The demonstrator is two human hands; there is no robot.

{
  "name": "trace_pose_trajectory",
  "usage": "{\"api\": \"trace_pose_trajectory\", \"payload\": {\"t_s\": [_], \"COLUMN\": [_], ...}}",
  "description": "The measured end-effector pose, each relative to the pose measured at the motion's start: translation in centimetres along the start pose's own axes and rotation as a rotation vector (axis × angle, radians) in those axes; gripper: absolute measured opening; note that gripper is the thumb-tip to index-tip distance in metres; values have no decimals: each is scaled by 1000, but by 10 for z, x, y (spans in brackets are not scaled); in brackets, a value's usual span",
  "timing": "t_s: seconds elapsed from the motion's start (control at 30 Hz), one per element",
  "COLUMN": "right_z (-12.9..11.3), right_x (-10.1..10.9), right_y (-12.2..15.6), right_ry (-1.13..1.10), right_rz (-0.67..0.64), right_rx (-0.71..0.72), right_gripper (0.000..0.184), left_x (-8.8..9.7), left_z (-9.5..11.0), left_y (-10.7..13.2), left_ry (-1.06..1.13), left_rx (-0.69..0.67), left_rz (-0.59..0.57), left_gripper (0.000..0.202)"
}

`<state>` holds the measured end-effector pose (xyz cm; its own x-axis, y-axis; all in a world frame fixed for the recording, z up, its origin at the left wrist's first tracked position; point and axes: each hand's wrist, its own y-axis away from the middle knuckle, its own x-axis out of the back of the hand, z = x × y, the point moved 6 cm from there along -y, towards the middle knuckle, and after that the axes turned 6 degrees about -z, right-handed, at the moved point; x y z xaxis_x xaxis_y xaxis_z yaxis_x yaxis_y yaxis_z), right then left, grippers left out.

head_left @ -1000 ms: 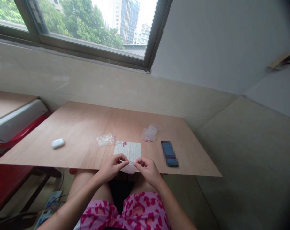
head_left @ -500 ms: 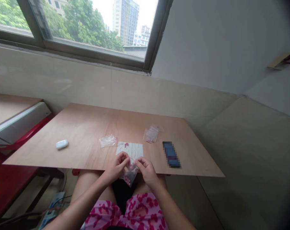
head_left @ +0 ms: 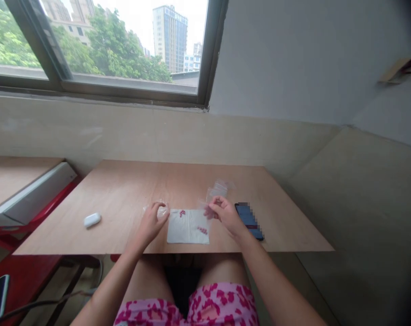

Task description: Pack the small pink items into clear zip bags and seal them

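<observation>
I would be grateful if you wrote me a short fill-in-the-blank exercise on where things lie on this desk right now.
The white earbud case lies on the plywood board to the ___ of the left hand.
Small pink pieces sit in ___ separate clusters on the white paper napkin.
The phone lies just to the ___ of the right hand.

Answers: left; two; right
</observation>
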<state>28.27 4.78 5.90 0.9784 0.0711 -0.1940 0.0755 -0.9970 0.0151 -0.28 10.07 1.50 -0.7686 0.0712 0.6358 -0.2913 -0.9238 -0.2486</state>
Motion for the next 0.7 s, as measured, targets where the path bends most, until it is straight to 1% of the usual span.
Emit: {"api": "trace_pose_trajectory", "payload": {"t_s": [0.03,0.07,0.13,0.17,0.23,0.3,0.37,0.4,0.43,0.5,0.57,0.6,0.7], "right_z": [-5,-8,-10,-10,-9,-5,3,8,15,32,45,49,52], "right_x": [12,25,50,61,78,84,76,65,50,22,0,-7,-18], "right_y": [-13,-26,-49,-58,-67,-65,-53,-46,-38,-21,-6,0,13], "right_ry": [43,117,362,485,604,659,766,860,946,1041,1071,1072,1029], "right_rz": [44,99,198,227,266,296,270,214,127,-43,-143,-173,-210], "right_rx": [13,13,-43,-75,-97,-75,-9,45,94,147,172,180,192], "right_gripper": [37,34,24,23,28,38,42,40,38,32,30,30,26], "left_x": [5,7,7,5,3,1,1,0,0,-2,-3,-3,-3], "left_z": [-10,-21,-40,-48,-58,-61,-59,-58,-57,-56,-56,-56,-54], "left_y": [-9,-17,-29,-32,-35,-35,-35,-37,-38,-42,-46,-48,-48], "left_ry": [-102,-199,-350,-409,-504,-569,-597,-601,-600,-592,-574,-565,-545], "left_rx": [-2,7,56,91,153,188,196,193,189,179,182,185,172], "left_rz": [23,21,-23,-59,-125,-156,-156,-153,-154,-164,-169,-168,-150], "left_gripper": [34,41,55,61,67,67,67,68,69,68,61,58,57]}}
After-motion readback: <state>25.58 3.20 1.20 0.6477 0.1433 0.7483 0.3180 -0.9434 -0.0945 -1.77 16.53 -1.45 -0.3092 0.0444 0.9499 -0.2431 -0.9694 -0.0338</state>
